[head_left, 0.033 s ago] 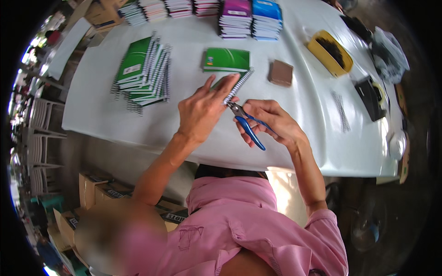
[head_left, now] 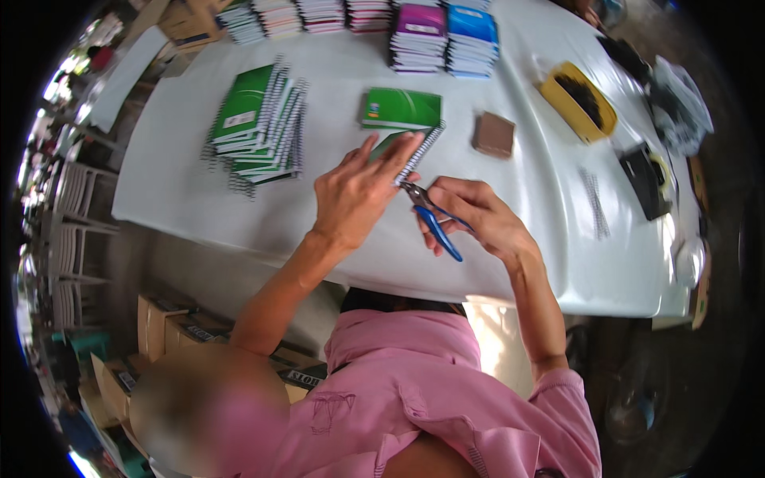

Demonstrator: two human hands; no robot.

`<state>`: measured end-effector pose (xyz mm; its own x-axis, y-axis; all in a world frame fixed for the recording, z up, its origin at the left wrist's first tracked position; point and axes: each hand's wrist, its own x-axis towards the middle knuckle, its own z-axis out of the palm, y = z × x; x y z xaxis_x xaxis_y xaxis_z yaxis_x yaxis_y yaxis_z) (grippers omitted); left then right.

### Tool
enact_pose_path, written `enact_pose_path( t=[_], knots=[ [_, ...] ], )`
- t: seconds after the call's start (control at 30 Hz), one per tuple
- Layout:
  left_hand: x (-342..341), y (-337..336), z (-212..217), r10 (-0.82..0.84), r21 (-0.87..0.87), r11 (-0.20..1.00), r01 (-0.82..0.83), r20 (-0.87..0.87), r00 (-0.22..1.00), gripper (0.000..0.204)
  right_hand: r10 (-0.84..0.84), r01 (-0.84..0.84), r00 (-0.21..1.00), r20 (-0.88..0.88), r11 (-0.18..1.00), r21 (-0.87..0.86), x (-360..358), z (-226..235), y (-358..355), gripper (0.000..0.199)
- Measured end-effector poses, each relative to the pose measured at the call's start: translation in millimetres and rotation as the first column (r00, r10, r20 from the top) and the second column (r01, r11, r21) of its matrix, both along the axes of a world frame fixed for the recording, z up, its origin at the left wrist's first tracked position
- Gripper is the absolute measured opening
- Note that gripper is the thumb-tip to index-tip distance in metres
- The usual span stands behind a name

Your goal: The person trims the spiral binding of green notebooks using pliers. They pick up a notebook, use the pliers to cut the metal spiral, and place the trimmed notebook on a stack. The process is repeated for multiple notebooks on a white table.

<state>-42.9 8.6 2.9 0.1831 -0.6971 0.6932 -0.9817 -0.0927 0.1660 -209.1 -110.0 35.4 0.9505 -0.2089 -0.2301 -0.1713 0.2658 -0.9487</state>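
Observation:
My left hand holds a green-covered spiral notebook tilted over the table, its fingers lying across the cover and its thumb hidden. The wire coil slants up along the notebook's right side. In my right hand are blue-handled cutting pliers, their jaws at the lower end of the coil. Whether the jaws grip the wire is too small to tell. Just beyond the held notebook lies another green notebook. To its left, green spiral notebooks are heaped in a slanting pile.
At the back of the white-covered table stand purple notebooks, blue notebooks and several other stacks. A brown block, a yellow bin of dark pieces, loose wire coils and a black tape dispenser are at right.
The whole view has shifted slightly, so the table's things appear a little lower and further right. Both hands keep their hold, with the pliers still at the coil's end.

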Motion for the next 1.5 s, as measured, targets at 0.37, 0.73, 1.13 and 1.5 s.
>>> enact_pose_path(
  t=[0.37, 0.73, 1.13, 1.5],
  knots=[
    [182, 65, 80, -0.187, -0.153, 0.98, 0.131, -0.456, 0.87, 0.063, -0.234, 0.208, 0.96, 0.156, 0.216, -0.954, 16, -57, -47, 0.039],
    [255, 51, 90, -0.556, -0.439, 0.818, 0.372, -0.769, 0.315, 0.082, -0.155, 0.597, 0.543, 0.826, 0.762, -0.25, 232, 40, 31, 0.038],
    [290, 89, 53, 0.135, -0.016, 0.99, -0.143, -0.24, 0.961, 0.048, -0.566, 0.207, 0.77, 0.295, -0.215, -0.954, 198, -45, -70, 0.047],
    [119, 1, 20, -0.084, -0.075, 0.995, 0.062, -0.359, 0.929, 0.067, -0.707, 0.207, 0.707, -0.027, 0.244, -0.947, 157, -73, -123, 0.054]
  ],
)
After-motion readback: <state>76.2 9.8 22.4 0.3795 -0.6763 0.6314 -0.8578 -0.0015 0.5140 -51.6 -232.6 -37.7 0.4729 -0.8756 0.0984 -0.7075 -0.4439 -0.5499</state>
